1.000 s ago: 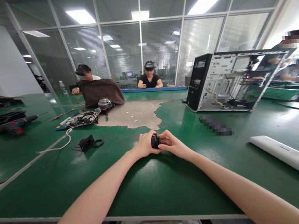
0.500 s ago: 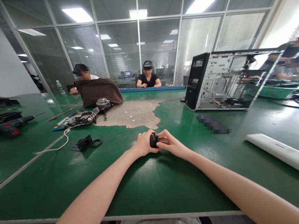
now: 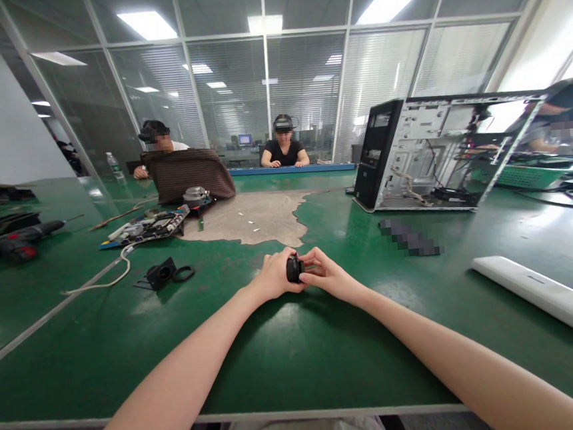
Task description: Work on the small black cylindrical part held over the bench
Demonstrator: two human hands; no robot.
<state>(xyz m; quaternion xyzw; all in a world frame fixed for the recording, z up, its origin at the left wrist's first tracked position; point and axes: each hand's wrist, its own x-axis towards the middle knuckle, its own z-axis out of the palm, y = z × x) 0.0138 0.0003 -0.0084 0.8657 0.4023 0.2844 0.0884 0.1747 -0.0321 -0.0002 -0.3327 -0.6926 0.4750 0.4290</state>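
We look down at two bare forearms reaching over a green tabletop (image 3: 290,368), where the left hand (image 3: 273,274) is curled around a small black cylindrical part (image 3: 294,269), gripping it from the left. The right hand (image 3: 328,273) is partly closed, thumb and fingertips pinched on the part's right side. We find the part between the hands, near the middle of the table and just on our side of a worn brown patch (image 3: 267,218); we cannot tell whether it touches the surface. To the left lie a black bracket (image 3: 161,274) and, beside it, a black ring (image 3: 184,274), with a circuit board (image 3: 147,227) beyond. To the right, we see a long white casing (image 3: 544,294) and, farther back, an open computer case (image 3: 424,156) standing upright.
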